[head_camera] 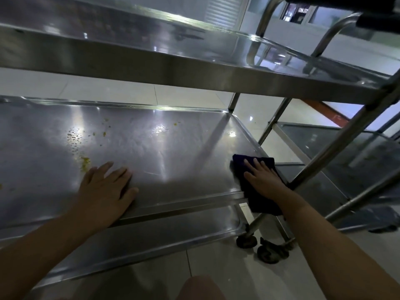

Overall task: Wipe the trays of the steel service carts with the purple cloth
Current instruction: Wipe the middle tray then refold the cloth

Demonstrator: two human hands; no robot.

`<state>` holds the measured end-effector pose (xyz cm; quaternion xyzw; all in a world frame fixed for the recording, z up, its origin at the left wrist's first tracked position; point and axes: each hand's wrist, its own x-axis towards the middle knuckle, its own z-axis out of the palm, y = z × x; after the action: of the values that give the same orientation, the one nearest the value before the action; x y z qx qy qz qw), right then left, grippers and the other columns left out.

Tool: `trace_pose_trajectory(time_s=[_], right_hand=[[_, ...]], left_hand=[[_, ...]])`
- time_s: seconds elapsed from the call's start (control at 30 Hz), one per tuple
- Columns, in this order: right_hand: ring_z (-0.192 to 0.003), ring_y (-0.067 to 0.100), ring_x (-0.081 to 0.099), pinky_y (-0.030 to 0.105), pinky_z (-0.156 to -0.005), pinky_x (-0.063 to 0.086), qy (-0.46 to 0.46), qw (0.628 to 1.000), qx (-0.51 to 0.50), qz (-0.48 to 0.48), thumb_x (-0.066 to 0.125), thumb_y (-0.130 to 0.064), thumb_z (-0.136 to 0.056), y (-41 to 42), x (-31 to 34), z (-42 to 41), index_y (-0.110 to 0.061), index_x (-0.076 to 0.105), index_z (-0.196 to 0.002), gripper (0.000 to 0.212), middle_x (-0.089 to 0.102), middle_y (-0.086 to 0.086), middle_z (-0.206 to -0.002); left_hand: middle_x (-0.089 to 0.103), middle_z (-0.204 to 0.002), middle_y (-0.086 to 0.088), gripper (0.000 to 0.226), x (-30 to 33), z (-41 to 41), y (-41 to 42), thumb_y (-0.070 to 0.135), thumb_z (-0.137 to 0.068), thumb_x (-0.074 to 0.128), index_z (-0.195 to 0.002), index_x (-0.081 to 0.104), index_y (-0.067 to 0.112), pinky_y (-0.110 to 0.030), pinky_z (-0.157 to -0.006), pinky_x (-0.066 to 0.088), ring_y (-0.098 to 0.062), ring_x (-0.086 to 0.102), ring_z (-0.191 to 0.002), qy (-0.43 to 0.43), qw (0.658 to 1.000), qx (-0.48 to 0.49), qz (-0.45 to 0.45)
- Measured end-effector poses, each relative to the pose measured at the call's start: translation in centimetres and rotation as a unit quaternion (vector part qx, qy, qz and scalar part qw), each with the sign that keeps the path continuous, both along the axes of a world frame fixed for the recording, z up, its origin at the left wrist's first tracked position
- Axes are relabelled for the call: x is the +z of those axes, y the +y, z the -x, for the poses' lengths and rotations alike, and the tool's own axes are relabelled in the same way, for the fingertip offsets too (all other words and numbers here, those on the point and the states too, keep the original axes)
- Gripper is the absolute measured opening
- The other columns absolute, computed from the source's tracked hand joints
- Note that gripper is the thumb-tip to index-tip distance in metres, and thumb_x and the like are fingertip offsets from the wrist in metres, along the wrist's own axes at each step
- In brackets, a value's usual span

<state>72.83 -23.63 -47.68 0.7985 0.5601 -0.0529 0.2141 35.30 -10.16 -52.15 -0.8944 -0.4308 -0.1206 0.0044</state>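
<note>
While both hands point(263, 178) lie flat, purple cloth point(257, 191) covers the crumb-flecked tray point(173, 148) corner.

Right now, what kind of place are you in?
Probably a canteen or restaurant service area: a steel service cart with stacked trays, yellow food crumbs on the middle tray, a second cart beside it, and a pale tiled floor.
</note>
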Motion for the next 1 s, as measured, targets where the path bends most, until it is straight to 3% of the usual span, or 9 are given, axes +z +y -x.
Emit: trace_pose_trajectory(time_s=[0.07, 0.2, 0.3, 0.4, 0.53, 0.7, 0.83, 1.0], right_hand=[[-0.147, 0.037, -0.009, 0.053, -0.116, 0.004, 0.046, 0.997, -0.048, -0.039, 0.031, -0.030, -0.103, 3.3, -0.2, -1.0, -0.024, 0.028, -0.147, 0.044, -0.009, 0.008, -0.162], [-0.149, 0.025, -0.004, 0.044, -0.117, -0.001, 0.132, 0.970, -0.153, -0.138, 0.023, -0.040, -0.103, 9.4, -0.2, -2.1, -0.030, 0.007, -0.154, 0.055, -0.002, 0.005, -0.162], [-0.149, 0.023, -0.003, 0.044, -0.118, -0.003, 0.135, 0.966, -0.163, -0.149, 0.022, -0.044, -0.102, 12.9, -0.2, -2.9, -0.032, 0.007, -0.154, 0.056, -0.001, 0.003, -0.163], [-0.149, 0.024, -0.004, 0.044, -0.118, -0.004, 0.121, 0.969, -0.162, -0.141, 0.021, -0.046, -0.102, 14.7, -0.5, -3.2, -0.034, 0.005, -0.154, 0.056, -0.001, 0.003, -0.163], [-0.149, 0.025, -0.005, 0.045, -0.118, -0.004, 0.120, 0.978, -0.101, -0.136, 0.022, -0.047, -0.102, 13.8, -1.3, -1.2, -0.034, 0.004, -0.154, 0.056, -0.002, 0.004, -0.162], [-0.149, 0.023, -0.009, 0.042, -0.118, -0.005, 0.129, 0.984, 0.023, -0.122, 0.023, -0.048, -0.102, 11.1, -1.8, 5.4, -0.036, 0.000, -0.153, 0.057, -0.006, 0.004, -0.162], [-0.148, 0.023, -0.011, 0.042, -0.118, -0.007, 0.136, 0.977, 0.122, -0.109, 0.022, -0.051, -0.101, 10.4, -1.9, 12.1, -0.038, -0.002, -0.152, 0.058, -0.007, 0.003, -0.162], [-0.148, 0.022, -0.012, 0.042, -0.117, -0.008, 0.154, 0.961, 0.201, -0.107, 0.020, -0.052, -0.101, 12.0, -2.8, 16.5, -0.038, -0.001, -0.153, 0.057, -0.007, 0.000, -0.162]], left_hand=[[0.056, -0.135, -0.002, 0.077, -0.3, 0.0, 0.3, 0.059, -0.084, 0.016, -0.128, 0.061, 0.015, -0.040, -0.106, 0.015, -0.031, 0.038, -0.135, -0.006, 1.000, -0.002, 0.003], [0.066, -0.120, -0.007, 0.062, -0.8, 0.1, 0.8, 0.048, -0.087, 0.030, -0.115, 0.069, 0.009, -0.048, -0.098, 0.036, -0.036, 0.053, -0.120, 0.005, 1.000, 0.000, -0.022], [0.068, -0.117, -0.008, 0.057, -0.5, -0.3, 1.0, 0.044, -0.087, 0.033, -0.112, 0.070, 0.008, -0.043, -0.097, 0.028, -0.035, 0.057, -0.117, 0.020, 0.999, 0.000, -0.044], [0.067, -0.118, -0.007, 0.057, -0.6, -0.4, 1.3, 0.044, -0.086, 0.033, -0.114, 0.069, 0.009, -0.046, -0.099, 0.031, -0.034, 0.055, -0.119, 0.033, 0.998, 0.006, -0.046], [0.067, -0.117, -0.006, 0.056, -0.3, -0.2, 1.3, 0.043, -0.085, 0.033, -0.113, 0.069, 0.010, -0.049, -0.098, 0.036, -0.032, 0.055, -0.119, 0.035, 0.998, 0.011, -0.049], [0.067, -0.115, -0.009, 0.055, -0.1, -0.1, 1.1, 0.039, -0.086, 0.033, -0.113, 0.069, 0.007, -0.045, -0.100, 0.024, -0.034, 0.055, -0.118, 0.030, 0.998, 0.008, -0.061], [0.068, -0.115, -0.011, 0.055, 0.3, -0.2, 0.7, 0.036, -0.085, 0.032, -0.112, 0.069, 0.006, -0.052, -0.098, 0.038, -0.036, 0.056, -0.117, 0.027, 0.998, 0.009, -0.051], [0.068, -0.116, -0.009, 0.055, 0.5, 0.0, 0.6, 0.035, -0.084, 0.031, -0.115, 0.069, 0.009, -0.055, -0.092, 0.043, -0.036, 0.058, -0.115, 0.044, 0.998, 0.025, -0.041]])
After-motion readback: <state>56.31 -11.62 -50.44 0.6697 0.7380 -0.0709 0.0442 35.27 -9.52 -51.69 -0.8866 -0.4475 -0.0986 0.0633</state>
